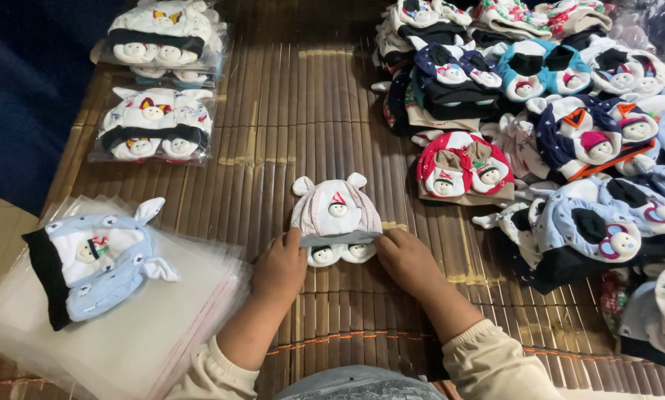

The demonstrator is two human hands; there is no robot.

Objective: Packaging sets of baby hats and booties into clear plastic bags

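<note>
A small stack of baby hats (336,215), the top one pale pink-grey with two little ears and a snowman face, lies on the bamboo mat (310,126) at centre. My left hand (279,268) holds its lower left edge, fingers curled on the brim. My right hand (406,259) grips the lower right edge. Two more snowman faces peek out below the top hat, between my hands.
A light blue hat (95,259) rests on a pile of clear plastic bags (125,333) at the left. Two bagged hat bundles (155,126) lie at the back left. A big heap of loose hats (555,118) fills the right side.
</note>
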